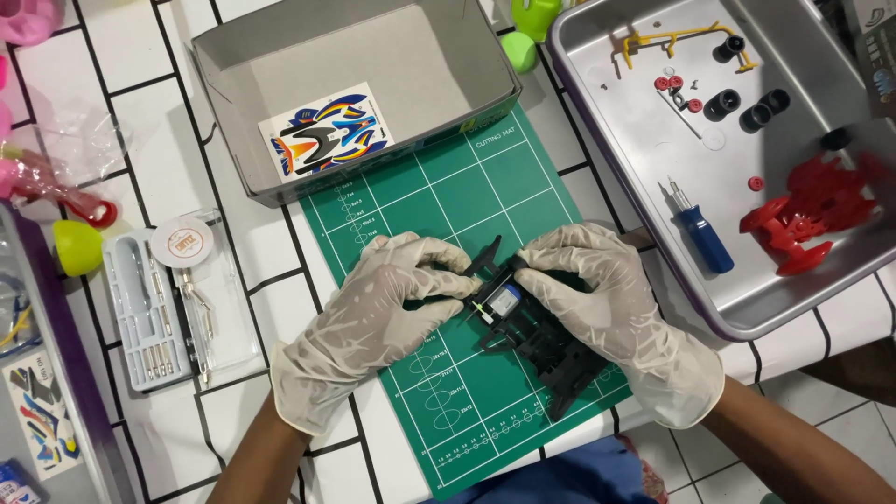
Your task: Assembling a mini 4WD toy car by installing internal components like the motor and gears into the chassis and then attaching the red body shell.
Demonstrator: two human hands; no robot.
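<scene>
1. Both gloved hands meet over the green cutting mat (485,177) near the table's front edge. The left hand (387,299) pinches one end of a black toy-car chassis (541,341), and the right hand (607,294) grips its other side.
2. The chassis lies tilted on the mat, a small silver motor (505,301) seated in it.
3. To the left sits a clear tool case (154,313).
4. Right of the mat, a metal tray (644,168) holds a blue screwdriver (702,233), a red car body (812,210) and black wheels (747,105).
5. Farthest off, a grey cardboard box (411,56) holds a sticker sheet (329,131).
</scene>
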